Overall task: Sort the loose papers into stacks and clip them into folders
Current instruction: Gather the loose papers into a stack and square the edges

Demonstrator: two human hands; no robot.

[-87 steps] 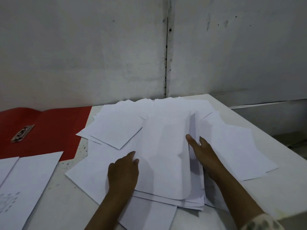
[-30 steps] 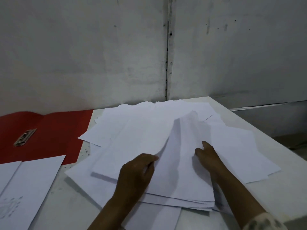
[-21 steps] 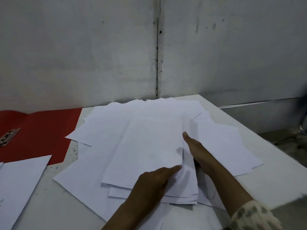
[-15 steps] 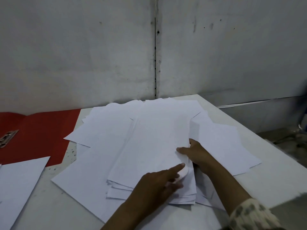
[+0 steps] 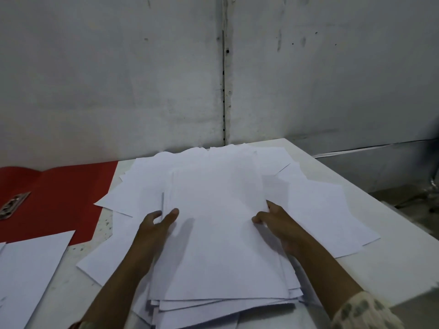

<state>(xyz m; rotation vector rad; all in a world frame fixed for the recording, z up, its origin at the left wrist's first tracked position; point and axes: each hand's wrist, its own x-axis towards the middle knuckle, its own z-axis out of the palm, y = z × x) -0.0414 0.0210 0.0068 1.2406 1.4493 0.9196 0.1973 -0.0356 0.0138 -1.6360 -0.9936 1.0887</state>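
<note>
We hold a stack of white papers [image 5: 221, 233] between both hands on the white table [image 5: 392, 269]. Our left hand [image 5: 154, 231] grips the stack's left edge, with the thumb [image 5: 172, 216] lying on the top sheet and a finger [image 5: 152, 216] curled at the side, so the edge sits pinched between them. Our right hand [image 5: 278, 224] grips the right edge, its thumb on the top sheet and the other fingers tucked under or behind the paper, where we cannot tell how they lie. The stack is roughly squared, though its near end fans out into several uneven layers close to the table's near edge.

Under and around the stack, loose sheets [image 5: 320, 210] spread across the table, some reaching toward the far edge and others jutting out to the right. More of them poke out on the left [image 5: 128, 198], overlapping at angles.

At the far left an open red folder [image 5: 59, 198] lies flat, with its metal clip [image 5: 13, 205] showing near the frame edge. In front of it, at the lower left, a separate pile of white paper [image 5: 31, 269] partly covers the folder's near corner. A grey panelled wall [image 5: 142, 91] stands behind the table, with 1 vertical seam running down it. A patterned sleeve [image 5: 363, 312] covers our right forearm at the lower right.
</note>
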